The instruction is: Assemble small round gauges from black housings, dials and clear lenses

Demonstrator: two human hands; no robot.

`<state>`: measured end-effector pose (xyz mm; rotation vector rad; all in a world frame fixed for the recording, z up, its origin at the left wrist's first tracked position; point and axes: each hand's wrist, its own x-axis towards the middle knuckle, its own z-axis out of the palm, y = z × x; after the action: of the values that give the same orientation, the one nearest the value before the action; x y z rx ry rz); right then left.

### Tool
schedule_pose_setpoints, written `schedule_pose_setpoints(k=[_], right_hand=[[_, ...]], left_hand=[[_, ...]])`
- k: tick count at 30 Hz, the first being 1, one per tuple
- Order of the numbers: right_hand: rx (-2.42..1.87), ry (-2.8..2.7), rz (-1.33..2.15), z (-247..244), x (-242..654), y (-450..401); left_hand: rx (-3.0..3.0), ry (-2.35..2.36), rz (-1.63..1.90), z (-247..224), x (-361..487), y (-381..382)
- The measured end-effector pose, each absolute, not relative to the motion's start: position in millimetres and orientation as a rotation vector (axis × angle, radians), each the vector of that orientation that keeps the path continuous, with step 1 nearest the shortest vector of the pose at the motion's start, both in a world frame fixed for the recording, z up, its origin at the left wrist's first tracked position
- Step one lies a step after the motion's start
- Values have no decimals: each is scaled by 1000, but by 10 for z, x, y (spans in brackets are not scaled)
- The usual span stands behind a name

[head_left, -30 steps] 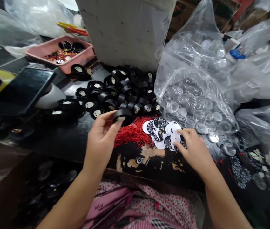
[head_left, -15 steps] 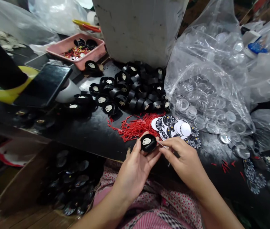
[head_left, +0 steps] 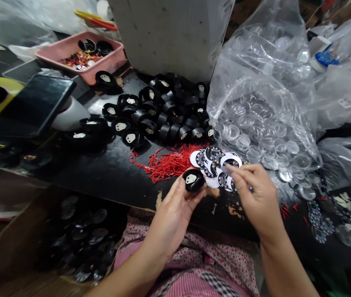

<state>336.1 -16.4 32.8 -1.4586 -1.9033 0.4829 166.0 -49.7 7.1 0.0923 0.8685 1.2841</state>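
Note:
My left hand (head_left: pixel 172 212) grips a round black plastic case (head_left: pixel 193 180), fingers beneath and thumb at its left rim. A cream-coloured plate with small holes shows on the case's upper face. To the right, my right hand (head_left: pixel 257 196) is pinched over a pile of round printed dials (head_left: pixel 214 159). Something small and greyish at its fingertips is too blurred to name. The dials are black and white, and some lie blank side up. Left of them is a heap of thin red pointers (head_left: pixel 172 163). A small metal piece (head_left: pixel 214 208) lies on the table below the dials.
Many similar black cases (head_left: pixel 166 109) are massed behind the red heap. Clear round covers (head_left: pixel 256 128) fill an open plastic bag at right. A phone (head_left: pixel 33 105) leans at left before a pink tray (head_left: pixel 107 62). A box of dark round pieces (head_left: pixel 82 235) stands below the table (head_left: pixel 116 181).
My right hand has moved right, away from the black case, to over the dials. My left hand still holds the case. The whole view has shifted slightly.

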Motion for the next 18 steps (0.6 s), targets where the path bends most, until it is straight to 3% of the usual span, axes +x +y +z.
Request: schedule_pose_setpoints(k=[8, 18], right_hand=[[-1392, -1827, 1151, 316, 3022, -265], [-1434, -1765, 1078, 434, 3033, -183]], left_hand=[[-7, 842, 1255, 147, 1590, -526], [238, 958, 1244, 32, 1589, -631]])
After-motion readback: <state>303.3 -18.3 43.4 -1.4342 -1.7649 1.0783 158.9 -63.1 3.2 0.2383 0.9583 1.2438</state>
